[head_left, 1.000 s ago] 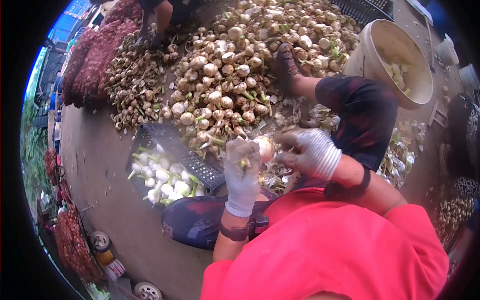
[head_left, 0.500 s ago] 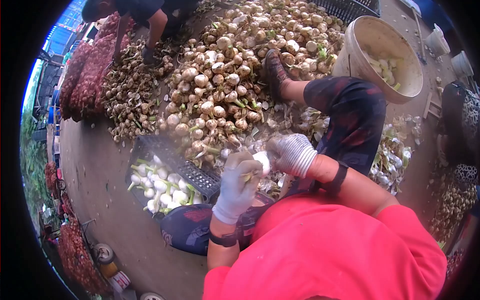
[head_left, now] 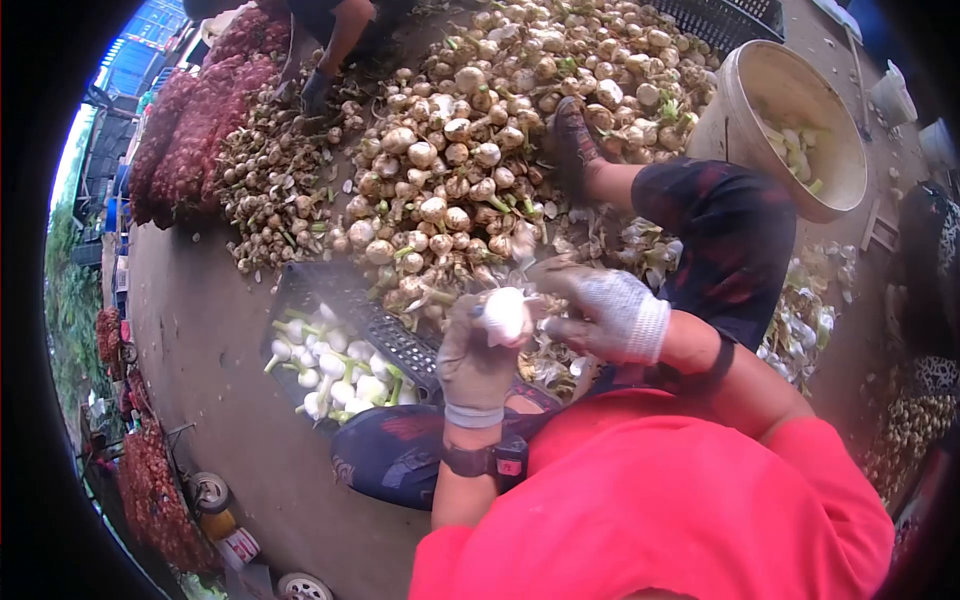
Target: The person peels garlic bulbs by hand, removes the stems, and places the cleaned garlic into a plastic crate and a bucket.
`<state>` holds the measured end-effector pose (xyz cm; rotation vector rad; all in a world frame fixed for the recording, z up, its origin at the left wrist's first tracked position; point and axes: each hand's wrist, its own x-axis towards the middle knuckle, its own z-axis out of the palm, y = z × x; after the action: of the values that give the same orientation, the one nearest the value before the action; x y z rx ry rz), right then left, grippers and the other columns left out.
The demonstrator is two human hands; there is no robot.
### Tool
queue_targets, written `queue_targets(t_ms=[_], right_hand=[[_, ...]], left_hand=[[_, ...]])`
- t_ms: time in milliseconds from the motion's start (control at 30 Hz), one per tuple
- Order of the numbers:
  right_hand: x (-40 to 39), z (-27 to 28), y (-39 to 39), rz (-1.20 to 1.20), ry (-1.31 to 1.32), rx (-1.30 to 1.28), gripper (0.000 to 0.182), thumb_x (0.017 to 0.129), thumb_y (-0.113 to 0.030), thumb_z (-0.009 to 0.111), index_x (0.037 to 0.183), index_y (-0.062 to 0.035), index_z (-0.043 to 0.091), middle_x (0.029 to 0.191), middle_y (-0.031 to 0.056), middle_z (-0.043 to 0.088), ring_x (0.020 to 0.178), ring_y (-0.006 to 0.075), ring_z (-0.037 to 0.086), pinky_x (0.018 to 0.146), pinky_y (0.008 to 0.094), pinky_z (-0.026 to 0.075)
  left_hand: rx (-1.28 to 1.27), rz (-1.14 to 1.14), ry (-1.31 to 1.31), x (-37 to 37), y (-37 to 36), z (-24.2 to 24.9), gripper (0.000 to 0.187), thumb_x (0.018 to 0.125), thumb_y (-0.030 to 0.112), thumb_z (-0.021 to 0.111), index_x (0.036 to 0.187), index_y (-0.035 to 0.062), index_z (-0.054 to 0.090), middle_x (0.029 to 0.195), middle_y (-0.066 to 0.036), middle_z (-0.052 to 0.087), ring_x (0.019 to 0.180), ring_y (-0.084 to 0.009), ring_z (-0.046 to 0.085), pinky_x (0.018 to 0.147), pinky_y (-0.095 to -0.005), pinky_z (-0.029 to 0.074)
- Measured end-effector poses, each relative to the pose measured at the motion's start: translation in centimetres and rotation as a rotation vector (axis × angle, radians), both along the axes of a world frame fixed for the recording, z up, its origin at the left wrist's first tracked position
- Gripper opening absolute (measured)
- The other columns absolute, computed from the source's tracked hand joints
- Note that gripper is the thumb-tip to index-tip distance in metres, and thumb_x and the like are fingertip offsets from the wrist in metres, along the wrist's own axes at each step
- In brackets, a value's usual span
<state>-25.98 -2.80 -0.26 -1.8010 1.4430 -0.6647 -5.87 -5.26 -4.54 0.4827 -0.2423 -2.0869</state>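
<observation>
My left hand (head_left: 473,362), in a pale work glove, is closed around a peeled white garlic bulb (head_left: 505,316) in front of my lap. Just right of the bulb is my gloved right hand (head_left: 612,312), its fingers and thumb apart, with no held object visible. A blurred bit of skin (head_left: 524,243) shows above the hands. Beyond them spreads a large heap of unpeeled garlic (head_left: 440,190) with brown, dirty skins. A black plastic crate (head_left: 400,350) by my left knee contains clean white bulbs (head_left: 335,365) with green stems.
A white bucket (head_left: 710,130) with pale stem pieces stands beyond my bent knee. Loose skins (head_left: 800,320) lie right of my leg. Red mesh sacks (head_left: 200,140) are at upper left, beside another person's gloved hand (head_left: 317,92). Another black crate (head_left: 740,22) stands behind the heap.
My right hand has come away from the bulb and its fingers have spread. My left hand has turned, showing more of the bulb. The view has shifted slightly.
</observation>
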Motion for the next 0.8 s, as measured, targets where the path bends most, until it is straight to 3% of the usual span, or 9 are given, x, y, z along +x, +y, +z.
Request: queue_targets(t_ms=[133,233,333,400,500,567,667,733,800], right_hand=[[1.2,-0.6,-0.5,-0.030,-0.078,0.023,0.027,0.084,-0.019,0.056,0.106,-0.0041,0.061,0.074,0.0136,0.064,0.069,0.0280,0.064,0.062,0.0377,0.050],[1.5,-0.4,0.9,-0.016,-0.812,0.612,0.018,0.088,-0.016,0.055,0.091,0.0012,0.061,0.064,0.0022,0.059,0.056,0.0091,0.054,0.049,0.0246,0.043],[-0.9,1.9,1.4,0.182,-1.003,0.782,0.016,0.087,-0.011,0.054,0.090,0.0027,0.061,0.066,0.0024,0.059,0.055,0.0101,0.054,0.049,0.0246,0.043],[0.1,2.8,1.1,0.180,-0.838,0.441,0.014,0.082,-0.010,0.060,0.088,0.0020,0.064,0.073,0.0086,0.063,0.057,0.0156,0.060,0.048,0.0283,0.045],[1.0,0.3,-0.8,0.073,0.340,0.321,0.024,0.080,-0.013,0.063,0.101,-0.0007,0.063,0.077,0.0153,0.063,0.076,0.0199,0.065,0.063,0.0342,0.049],[1.3,-1.2,-1.5,-0.008,0.187,0.347,0.029,0.079,-0.024,0.064,0.099,-0.0020,0.064,0.077,0.0159,0.064,0.073,0.0238,0.065,0.065,0.0377,0.049],[2.8,-4.0,-1.1,-0.154,-0.198,0.420,0.029,0.083,-0.029,0.061,0.094,-0.0026,0.066,0.069,0.0117,0.065,0.062,0.0231,0.064,0.058,0.0367,0.049],[3.1,-4.5,-1.2,-0.228,-0.633,0.758,0.021,0.087,-0.021,0.057,0.094,-0.0029,0.066,0.064,0.0057,0.062,0.056,0.0150,0.059,0.051,0.0297,0.046],[3.5,-4.4,-1.7,-0.114,-0.582,0.877,0.018,0.087,-0.016,0.055,0.094,-0.0029,0.066,0.064,0.0069,0.061,0.055,0.0130,0.057,0.051,0.0285,0.047]], left_hand=[[0.102,-0.005,0.005,-0.3,0.5,-0.8,0.030,0.092,0.026,0.052,0.110,0.0024,0.056,0.109,-0.012,0.059,0.104,-0.0281,0.055,0.091,-0.0444,0.045],[-0.027,0.037,-0.238,-0.1,1.4,-1.5,0.030,0.094,0.027,0.050,0.110,0.0023,0.056,0.108,-0.012,0.059,0.103,-0.0257,0.056,0.092,-0.0419,0.045],[-0.011,0.113,-0.340,-0.5,0.4,-2.1,0.031,0.095,0.028,0.048,0.109,0.0018,0.056,0.107,-0.011,0.059,0.101,-0.0231,0.057,0.091,-0.0399,0.047],[-0.110,0.155,-0.580,0.0,-0.4,-3.7,0.031,0.097,0.026,0.044,0.109,-0.0007,0.055,0.106,-0.010,0.059,0.100,-0.0211,0.057,0.088,-0.0376,0.047],[0.015,0.133,-0.627,-0.6,-0.1,-1.1,0.028,0.097,0.024,0.045,0.106,-0.0010,0.056,0.103,-0.008,0.059,0.099,-0.0183,0.056,0.088,-0.0353,0.046],[-0.097,0.195,-0.940,-1.3,-0.1,-0.8,0.018,0.094,0.014,0.048,0.097,0.0018,0.062,0.090,-0.004,0.062,0.079,-0.0089,0.057,0.064,-0.0242,0.048],[-0.235,0.234,-0.922,-1.1,0.6,-2.1,0.023,0.097,0.018,0.046,0.102,-0.0019,0.058,0.095,-0.005,0.060,0.096,-0.0134,0.055,0.087,-0.0321,0.045],[-0.377,0.225,-1.052,-0.7,0.6,-2.9,0.024,0.097,0.020,0.046,0.105,0.0004,0.057,0.094,-0.004,0.059,0.089,-0.0127,0.055,0.083,-0.0270,0.045],[-0.069,0.095,-0.669,-0.3,0.2,-3.5,0.028,0.098,0.024,0.045,0.108,0.0001,0.055,0.096,-0.006,0.058,0.088,-0.0144,0.056,0.080,-0.0276,0.047]])
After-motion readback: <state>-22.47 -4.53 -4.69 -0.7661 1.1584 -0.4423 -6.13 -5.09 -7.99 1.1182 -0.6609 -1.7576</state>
